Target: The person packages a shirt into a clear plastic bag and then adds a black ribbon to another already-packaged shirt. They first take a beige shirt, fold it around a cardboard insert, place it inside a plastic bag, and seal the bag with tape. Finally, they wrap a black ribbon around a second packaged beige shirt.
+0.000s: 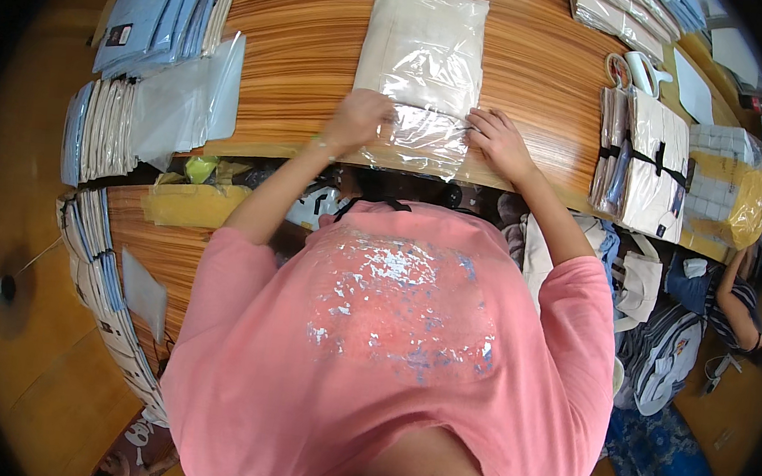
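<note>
Bagged beige cloth (423,49) lies flat on a wooden counter (301,62).
Left hand (360,122) and right hand (500,142) touch its opposite side edges; whether either grip pinches it, I cannot tell.

- A garment-packing workroom, apparently
- Middle: bagged beige cloth (425,45) on a wood-grain worktable (297,52)
- Far left: piles of bagged blue garments (146,9)
- Left: clear plastic sleeves (175,105)
- Right: cloth bundle (649,187) tied with black straps
- Far right: more bagged cloth stacks (615,22)
- Near right: heaped garments (665,354), another person (739,311)
</note>
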Tool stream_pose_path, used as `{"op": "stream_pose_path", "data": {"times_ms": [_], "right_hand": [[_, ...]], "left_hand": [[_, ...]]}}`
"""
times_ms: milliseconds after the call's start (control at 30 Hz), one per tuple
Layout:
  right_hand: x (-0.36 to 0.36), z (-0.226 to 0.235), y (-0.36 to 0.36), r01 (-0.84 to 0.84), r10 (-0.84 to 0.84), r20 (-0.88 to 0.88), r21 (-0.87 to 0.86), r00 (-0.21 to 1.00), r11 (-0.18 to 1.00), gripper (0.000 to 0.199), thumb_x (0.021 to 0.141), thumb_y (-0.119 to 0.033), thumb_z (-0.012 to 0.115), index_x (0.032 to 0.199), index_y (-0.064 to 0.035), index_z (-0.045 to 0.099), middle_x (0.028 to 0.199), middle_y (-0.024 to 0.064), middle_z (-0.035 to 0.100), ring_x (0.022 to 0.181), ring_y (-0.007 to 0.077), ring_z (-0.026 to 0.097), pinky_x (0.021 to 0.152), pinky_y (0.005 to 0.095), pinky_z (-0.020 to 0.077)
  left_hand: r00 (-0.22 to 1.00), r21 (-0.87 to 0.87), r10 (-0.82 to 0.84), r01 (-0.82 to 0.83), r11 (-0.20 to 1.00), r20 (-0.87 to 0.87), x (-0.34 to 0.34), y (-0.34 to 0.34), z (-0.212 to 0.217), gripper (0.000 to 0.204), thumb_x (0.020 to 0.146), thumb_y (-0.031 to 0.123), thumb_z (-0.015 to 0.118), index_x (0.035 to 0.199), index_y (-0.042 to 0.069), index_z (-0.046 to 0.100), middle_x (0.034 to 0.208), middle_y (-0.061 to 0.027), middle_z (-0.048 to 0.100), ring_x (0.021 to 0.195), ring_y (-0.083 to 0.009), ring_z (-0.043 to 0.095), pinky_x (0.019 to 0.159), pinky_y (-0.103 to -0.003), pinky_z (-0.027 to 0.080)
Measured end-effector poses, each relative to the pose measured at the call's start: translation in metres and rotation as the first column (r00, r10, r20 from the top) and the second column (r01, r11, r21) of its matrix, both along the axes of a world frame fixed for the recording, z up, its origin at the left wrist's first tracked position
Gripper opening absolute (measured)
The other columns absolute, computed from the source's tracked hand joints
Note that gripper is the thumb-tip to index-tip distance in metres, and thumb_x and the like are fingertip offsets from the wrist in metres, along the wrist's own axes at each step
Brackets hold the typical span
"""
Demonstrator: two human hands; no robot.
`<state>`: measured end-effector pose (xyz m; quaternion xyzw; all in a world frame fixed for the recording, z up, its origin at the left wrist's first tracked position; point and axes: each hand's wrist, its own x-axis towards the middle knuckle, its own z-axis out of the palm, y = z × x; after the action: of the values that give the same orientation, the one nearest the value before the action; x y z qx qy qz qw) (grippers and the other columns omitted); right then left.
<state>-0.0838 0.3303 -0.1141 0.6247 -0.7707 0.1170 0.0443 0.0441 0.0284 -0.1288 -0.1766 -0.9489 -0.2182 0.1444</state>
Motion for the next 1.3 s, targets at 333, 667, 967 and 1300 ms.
{"op": "stream_pose_path", "data": {"times_ms": [333, 667, 967, 1300], "right_hand": [[0.007, -0.001, -0.008, 0.012, -0.010, -0.070, 0.034, 0.997, 0.999, 0.016, 0.078, -0.018, 0.052, 0.093, -0.0111, 0.053, 0.115, 0.0083, 0.054, 0.117, 0.0248, 0.046, 0.099, 0.0423, 0.0371], [0.017, 0.003, -0.015, 0.094, -0.094, -0.024, 0.007, 0.995, 0.996, 0.017, 0.079, -0.019, 0.058, 0.090, -0.0081, 0.053, 0.113, 0.0111, 0.055, 0.114, 0.0281, 0.049, 0.097, 0.0432, 0.0393], [0.015, 0.005, -0.014, 0.200, -0.174, 0.254, -0.081, 0.952, 0.976, 0.016, 0.083, -0.019, 0.058, 0.085, -0.0037, 0.054, 0.108, 0.0130, 0.057, 0.094, 0.0313, 0.058, 0.079, 0.0385, 0.0483], [-0.007, -0.010, -0.054, 0.857, -0.479, 0.808, -0.060, 0.343, 0.512, 0.029, 0.089, -0.031, 0.055, 0.090, -0.0038, 0.065, 0.070, 0.0157, 0.062, 0.065, 0.0286, 0.061, 0.062, 0.0339, 0.0454]], "left_hand": [[0.967, -0.167, -0.245, 0.254, 0.953, 0.074, 0.013, -0.071, 0.002, 0.026, 0.080, 0.008, 0.060, 0.106, 0.004, 0.058, 0.120, -0.0110, 0.055, 0.112, -0.0285, 0.051, 0.093, -0.038, 0.045], [0.920, -0.278, -0.389, 0.384, 0.881, 0.036, 0.008, -0.078, 0.003, 0.023, 0.082, 0.015, 0.058, 0.104, 0.011, 0.059, 0.122, -0.0112, 0.053, 0.105, -0.0267, 0.056, 0.088, -0.035, 0.047], [0.956, -0.210, -0.292, 0.279, 0.937, -0.031, 0.015, -0.060, 0.014, 0.021, 0.079, 0.024, 0.061, 0.095, 0.010, 0.061, 0.116, -0.0095, 0.055, 0.095, -0.0264, 0.060, 0.078, -0.035, 0.050], [0.846, 0.451, 0.485, -0.530, 0.718, 0.222, -0.020, -0.020, 0.002, 0.026, 0.093, 0.025, 0.045, 0.095, 0.003, 0.058, 0.091, -0.0172, 0.062, 0.081, -0.0367, 0.059, 0.067, -0.042, 0.046]]}}
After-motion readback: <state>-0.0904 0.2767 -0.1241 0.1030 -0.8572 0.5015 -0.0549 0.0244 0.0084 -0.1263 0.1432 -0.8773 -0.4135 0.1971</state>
